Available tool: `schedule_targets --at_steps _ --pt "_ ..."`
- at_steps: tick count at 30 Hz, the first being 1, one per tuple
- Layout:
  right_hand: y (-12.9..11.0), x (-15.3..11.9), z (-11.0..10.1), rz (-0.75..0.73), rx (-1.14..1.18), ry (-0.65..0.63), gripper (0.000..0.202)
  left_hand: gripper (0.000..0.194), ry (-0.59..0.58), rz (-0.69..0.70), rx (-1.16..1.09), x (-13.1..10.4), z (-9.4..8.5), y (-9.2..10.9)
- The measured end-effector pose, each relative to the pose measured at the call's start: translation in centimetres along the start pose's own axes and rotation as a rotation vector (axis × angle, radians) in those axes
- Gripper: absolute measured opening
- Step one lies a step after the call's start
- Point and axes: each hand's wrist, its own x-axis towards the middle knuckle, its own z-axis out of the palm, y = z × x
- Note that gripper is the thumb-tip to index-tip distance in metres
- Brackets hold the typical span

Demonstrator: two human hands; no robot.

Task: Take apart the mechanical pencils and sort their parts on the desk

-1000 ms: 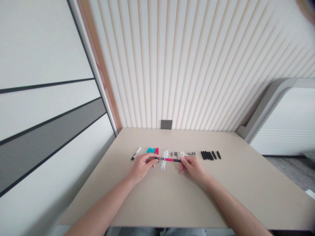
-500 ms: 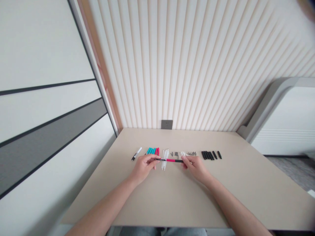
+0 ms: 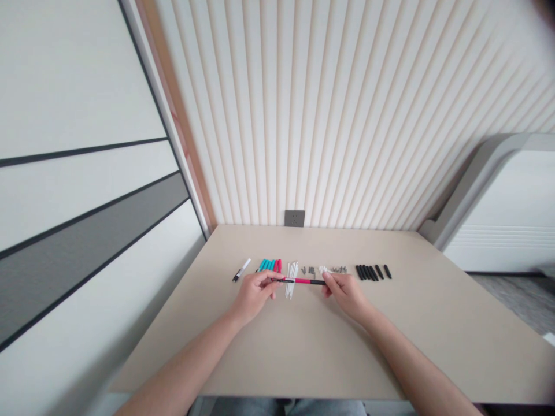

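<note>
A pink and black pen (image 3: 303, 281) is held level between my two hands, above the table. My left hand (image 3: 255, 293) pinches its dark left end, and my right hand (image 3: 344, 292) grips the black right end. Behind the pen lie white refill tubes (image 3: 292, 274). Teal barrels (image 3: 267, 264) and red ones (image 3: 278, 265) are just beyond my left hand, partly hidden by it. Small grey metal parts (image 3: 311, 270) and small white pieces (image 3: 322, 269) lie near my right fingers.
On the beige table (image 3: 281, 352), a white and black pen (image 3: 241, 270) lies at the left. Several black grips (image 3: 366, 272) are in a row at the right. A dark wall socket (image 3: 295, 218) is behind the table, and a grey and white headboard (image 3: 498, 202) stands at the right.
Both hands keep their hold on the pen. The pen and my right hand have shifted very slightly to the right.
</note>
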Motion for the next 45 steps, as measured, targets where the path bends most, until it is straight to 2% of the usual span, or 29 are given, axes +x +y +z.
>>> schedule_targets --at_steps 4,7,9,13,15,23,27,34,37,41,45 --pt "-0.1 0.1 -0.4 -0.067 -0.013 0.047 0.030 0.019 0.027 -0.013 -0.017 0.1 -0.2 -0.1" --pt "-0.5 0.1 -0.6 -0.150 -0.026 0.032 0.024 0.019 0.031 -0.016 -0.018 0.2 -0.3 -0.1" --pt "-0.7 0.1 -0.6 -0.151 -0.047 0.019 0.019 0.019 0.025 -0.013 -0.013 0.1 -0.2 -0.1" --pt "-1.0 -0.1 -0.5 -0.123 -0.075 -0.079 0.042 0.020 0.002 0.003 0.003 0.0 -0.2 -0.2" --pt "-0.9 -0.1 -0.4 -0.114 -0.076 -0.102 0.046 0.021 -0.001 0.004 0.000 0.1 -0.2 -0.3" --pt "-0.6 -0.1 -0.3 -0.118 -0.122 -0.089 0.038 0.023 0.002 -0.006 0.009 0.3 -0.2 -0.4" --pt "-0.7 -0.1 -0.3 -0.107 -0.116 -0.069 0.025 0.020 0.007 -0.005 0.022 0.2 -0.3 -0.6" --pt "-0.9 -0.1 -0.5 -0.127 -0.151 -0.044 0.022 0.017 -0.007 0.022 0.028 0.1 -0.4 -0.3" --pt "-1.2 -0.2 -0.9 -0.205 -0.216 -0.099 0.024 0.018 -0.022 0.022 0.059 0.0 -0.5 -0.1" --pt "-1.7 -0.4 -1.3 -0.271 -0.291 -0.239 0.034 0.019 -0.046 0.011 0.069 0.0 -0.7 0.0" --pt "-1.9 -0.4 -0.9 -0.321 -0.351 -0.285 0.033 0.023 -0.041 -0.040 -0.037 0.1 -0.5 0.4"
